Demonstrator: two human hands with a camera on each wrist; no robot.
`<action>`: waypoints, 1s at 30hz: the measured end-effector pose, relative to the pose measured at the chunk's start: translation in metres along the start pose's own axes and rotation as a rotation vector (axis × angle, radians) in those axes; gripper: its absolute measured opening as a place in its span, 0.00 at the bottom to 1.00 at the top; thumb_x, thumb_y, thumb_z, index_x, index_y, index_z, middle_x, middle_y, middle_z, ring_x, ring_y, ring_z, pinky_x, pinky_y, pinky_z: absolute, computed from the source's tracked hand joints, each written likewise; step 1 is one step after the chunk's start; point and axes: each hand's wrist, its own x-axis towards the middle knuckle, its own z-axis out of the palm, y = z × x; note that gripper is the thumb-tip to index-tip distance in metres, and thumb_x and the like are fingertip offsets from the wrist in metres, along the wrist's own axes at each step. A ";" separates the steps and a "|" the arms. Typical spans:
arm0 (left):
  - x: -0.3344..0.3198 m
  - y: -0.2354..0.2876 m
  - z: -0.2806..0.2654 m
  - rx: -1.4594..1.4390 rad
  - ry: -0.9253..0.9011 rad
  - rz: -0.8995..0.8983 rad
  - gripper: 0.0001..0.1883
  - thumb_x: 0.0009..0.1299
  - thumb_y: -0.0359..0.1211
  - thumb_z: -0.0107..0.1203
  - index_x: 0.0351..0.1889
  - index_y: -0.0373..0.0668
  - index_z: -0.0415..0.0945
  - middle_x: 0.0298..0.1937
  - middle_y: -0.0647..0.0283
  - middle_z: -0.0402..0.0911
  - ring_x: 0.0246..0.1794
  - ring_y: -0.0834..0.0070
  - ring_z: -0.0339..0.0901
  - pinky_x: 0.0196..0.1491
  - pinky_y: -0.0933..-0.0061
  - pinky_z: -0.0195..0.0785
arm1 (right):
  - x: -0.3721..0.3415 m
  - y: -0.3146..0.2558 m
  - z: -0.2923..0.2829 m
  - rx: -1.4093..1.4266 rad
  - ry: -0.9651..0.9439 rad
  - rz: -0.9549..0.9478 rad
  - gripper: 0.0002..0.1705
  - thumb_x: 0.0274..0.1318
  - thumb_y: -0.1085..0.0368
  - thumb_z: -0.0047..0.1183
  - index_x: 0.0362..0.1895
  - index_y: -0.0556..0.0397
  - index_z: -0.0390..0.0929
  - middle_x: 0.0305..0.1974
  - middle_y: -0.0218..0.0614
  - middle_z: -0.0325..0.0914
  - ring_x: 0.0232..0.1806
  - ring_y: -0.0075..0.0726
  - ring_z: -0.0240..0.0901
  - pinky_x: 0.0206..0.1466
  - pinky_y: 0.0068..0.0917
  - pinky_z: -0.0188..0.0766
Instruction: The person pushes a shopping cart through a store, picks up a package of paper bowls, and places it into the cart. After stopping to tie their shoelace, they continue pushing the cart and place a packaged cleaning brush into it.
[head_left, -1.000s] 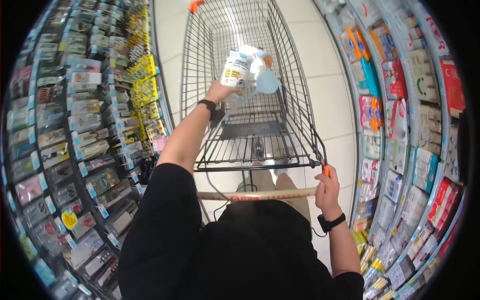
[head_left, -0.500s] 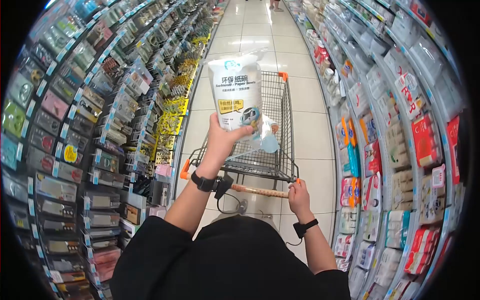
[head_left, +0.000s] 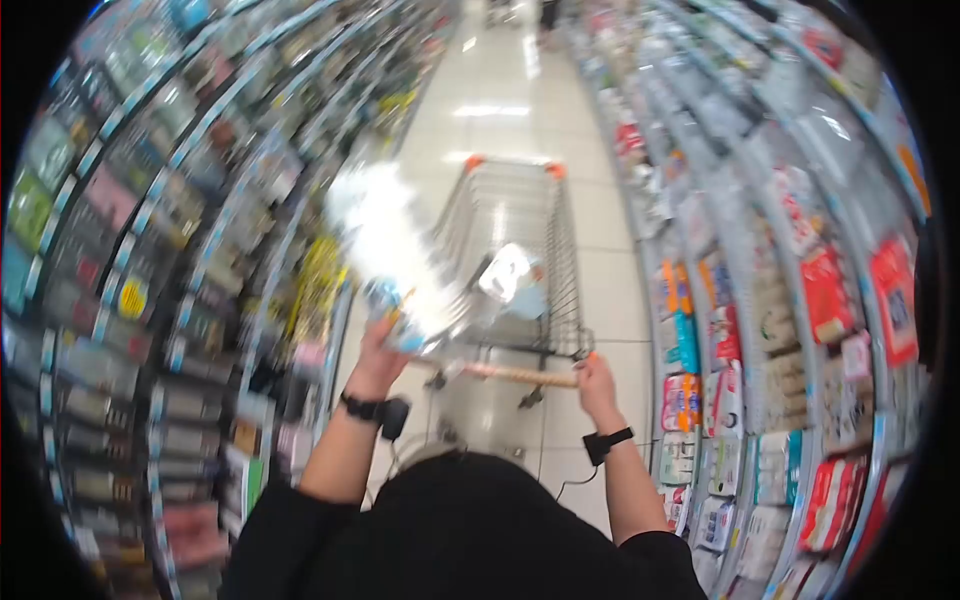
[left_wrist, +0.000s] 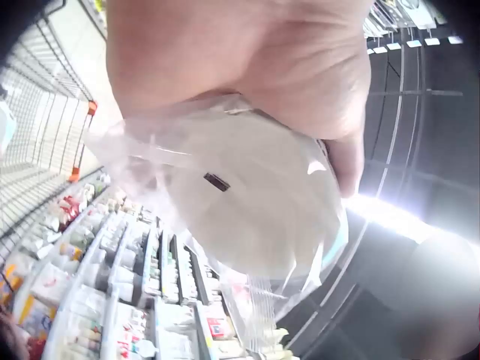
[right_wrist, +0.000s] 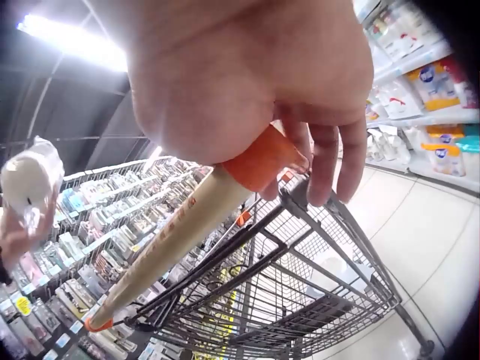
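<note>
L hand point(head_left: 378, 362): grips wrapped pack point(head_left: 392, 240), pic blurred; I'd guess slick film could cause slip. R hand point(head_left: 598, 390): gripping cart handle point(head_left: 530, 376); uneven one-handed push may veer it.

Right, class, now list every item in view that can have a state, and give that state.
White package: plastic-wrapped, lifted, tilted
Left hand: gripping the package
Right hand: over the handle's orange end
Cart handle: attached, under the right hand
Cart: upright, goods inside
Shelves: stocked
Wristbands: worn, one per wrist
</note>
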 end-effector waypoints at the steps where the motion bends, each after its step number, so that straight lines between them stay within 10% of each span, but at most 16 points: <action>1: 0.001 -0.004 -0.025 0.110 0.027 -0.021 0.40 0.56 0.50 0.68 0.64 0.45 0.66 0.53 0.66 0.77 0.50 0.72 0.77 0.52 0.64 0.75 | 0.006 0.000 -0.002 -0.021 -0.006 0.027 0.12 0.59 0.64 0.46 0.36 0.53 0.82 0.46 0.50 0.76 0.48 0.57 0.75 0.53 0.44 0.72; 11: 0.027 -0.048 -0.139 0.314 0.014 0.035 0.36 0.59 0.37 0.64 0.64 0.35 0.62 0.54 0.58 0.77 0.52 0.66 0.77 0.56 0.64 0.73 | 0.021 -0.019 0.010 -0.190 0.124 0.250 0.11 0.54 0.62 0.50 0.35 0.51 0.83 0.41 0.49 0.79 0.44 0.58 0.77 0.50 0.46 0.74; 30: 0.077 -0.020 -0.129 0.824 -0.027 0.071 0.42 0.46 0.36 0.78 0.56 0.38 0.62 0.47 0.52 0.82 0.46 0.63 0.82 0.49 0.63 0.77 | 0.014 -0.079 0.040 -0.378 0.301 0.431 0.15 0.51 0.55 0.53 0.29 0.53 0.83 0.34 0.49 0.81 0.36 0.59 0.78 0.41 0.49 0.75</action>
